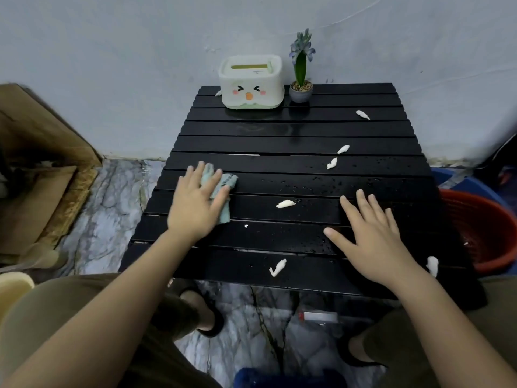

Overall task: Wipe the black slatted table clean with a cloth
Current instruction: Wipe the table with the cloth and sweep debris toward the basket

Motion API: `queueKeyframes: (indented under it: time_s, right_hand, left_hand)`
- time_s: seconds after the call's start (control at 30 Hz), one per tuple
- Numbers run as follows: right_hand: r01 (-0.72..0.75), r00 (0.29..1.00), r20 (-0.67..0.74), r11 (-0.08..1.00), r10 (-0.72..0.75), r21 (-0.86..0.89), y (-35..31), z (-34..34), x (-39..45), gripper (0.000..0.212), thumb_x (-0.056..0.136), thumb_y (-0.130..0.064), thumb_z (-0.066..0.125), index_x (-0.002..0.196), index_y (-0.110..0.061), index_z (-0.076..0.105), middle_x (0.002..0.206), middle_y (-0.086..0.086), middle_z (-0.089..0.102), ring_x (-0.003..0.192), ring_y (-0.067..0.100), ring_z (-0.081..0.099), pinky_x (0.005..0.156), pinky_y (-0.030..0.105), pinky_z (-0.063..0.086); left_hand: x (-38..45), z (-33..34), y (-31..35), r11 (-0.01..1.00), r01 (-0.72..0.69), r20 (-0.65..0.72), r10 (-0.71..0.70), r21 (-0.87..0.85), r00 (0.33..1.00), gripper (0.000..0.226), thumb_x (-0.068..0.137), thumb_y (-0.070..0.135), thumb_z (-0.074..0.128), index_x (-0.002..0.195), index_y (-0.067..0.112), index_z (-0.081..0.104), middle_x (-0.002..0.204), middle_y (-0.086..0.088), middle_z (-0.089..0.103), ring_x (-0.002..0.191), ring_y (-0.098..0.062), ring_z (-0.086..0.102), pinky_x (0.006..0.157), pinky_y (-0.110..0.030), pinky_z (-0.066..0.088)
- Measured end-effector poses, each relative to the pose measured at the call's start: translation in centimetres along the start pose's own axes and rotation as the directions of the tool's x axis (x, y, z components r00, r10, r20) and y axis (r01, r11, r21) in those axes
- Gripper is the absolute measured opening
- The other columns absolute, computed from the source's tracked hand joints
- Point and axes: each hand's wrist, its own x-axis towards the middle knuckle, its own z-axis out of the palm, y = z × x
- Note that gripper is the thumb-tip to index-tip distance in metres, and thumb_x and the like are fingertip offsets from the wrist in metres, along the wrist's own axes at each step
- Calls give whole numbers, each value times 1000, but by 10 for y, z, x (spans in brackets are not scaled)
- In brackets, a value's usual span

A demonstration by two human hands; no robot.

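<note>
left grip (195,203) flat on one cloth (223,191).

bench (293,130): black, slatted | cloth (223,191) under left fingers (208,177): pale teal | scraps (285,204) between both hands' fingers: white | box (251,82): cream, cartoon face, pink cheeks | basin (481,228): red | floor (106,208): grey marbled
</note>
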Motion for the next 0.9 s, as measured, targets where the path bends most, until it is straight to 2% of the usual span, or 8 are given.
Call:
queueKeyframes:
  time_s: [0.13, 0.33, 0.47, 0.57, 0.63, 0.8, 0.87, 0.9]
  right_hand:
    - [13, 999, 32, 1000, -13, -9, 2, -2, -4, 79, 96, -65, 31, 160, -29, 4, 167, 2, -13, 153, 18, -17, 123, 44, -8]
    - [15, 1000, 11, 1000, -15, 8, 6, 1, -22, 83, 95, -65, 31, 160, -23, 3, 167, -1, -12, 152, 14, -18, 123, 40, -9]
    - [32, 999, 5, 999, -32, 14, 10, 3, -35, 84, 94, -67, 31, 160, -22, 4, 167, -2, -12, 152, 12, -18, 123, 38, -10]
    - [26, 999, 27, 999, -26, 21, 10, 2, -40, 85, 95, -66, 31, 160, -21, 2, 167, -1, -14, 151, 13, -19, 123, 39, -11]
    - [16, 999, 49, 1000, -17, 17, 7, 1, -42, 86, 95, -67, 31, 160, -20, 0, 166, 0, -15, 151, 14, -20, 123, 40, -11]
    - [-2, 995, 97, 1000, 2, -1, 3, 0, -48, 88, 95, -68, 33, 160, -20, -3, 166, 2, -19, 151, 16, -22, 123, 42, -10]
    - [-5, 995, 100, 1000, 7, -20, 2, 0, -49, 89, 95, -68, 33, 160, -19, -4, 166, 3, -20, 151, 17, -22, 124, 43, -9]
    - [-8, 995, 102, 1000, 10, -25, 2, 1, -49, 89, 95, -68, 33, 160, -19, -5, 165, 3, -20, 151, 18, -22, 124, 43, -9]
  left_hand:
    - [13, 31, 80, 984, -169, 68, 173, -62, 983, 71, 91, 60, 22, 144, 25, 52, 159, -13, 37, 147, -35, 31, 123, -44, 18]
    - [30, 60, 176, 881, -406, 146, 446, -241, 883, 47, 102, 41, 45, 139, 16, 59, 152, -11, 47, 142, -31, 41, 121, -43, 23]
    - [37, 43, 164, 821, -261, 92, 353, -508, 931, 48, 97, 44, 46, 122, 11, 70, 127, -8, 65, 112, -23, 62, 98, -35, 48]
    - [42, 10, 133, 754, -104, 7, 143, -649, 990, 31, 98, 35, 53, 90, 12, 71, 88, 1, 66, 82, -11, 60, 78, -29, 46]
    - [39, -19, 97, 774, -89, -25, 95, -627, 995, 26, 102, 30, 54, 82, 18, 65, 76, 11, 59, 70, -3, 51, 71, -25, 41]
    - [-21, -82, 9, 852, -169, 0, 195, -495, 981, 24, 104, 29, 51, 87, 21, 66, 94, 7, 71, 92, 19, 56, 89, -7, 40]
    - [-51, -86, -21, 890, -184, 97, 245, -417, 965, 31, 99, 45, 49, 119, 31, 68, 133, 9, 64, 126, 11, 49, 110, -14, 31]
    - [-66, -81, -34, 924, -207, 161, 268, -321, 950, 45, 96, 54, 46, 137, 40, 56, 150, 6, 50, 140, 0, 39, 118, -24, 25]
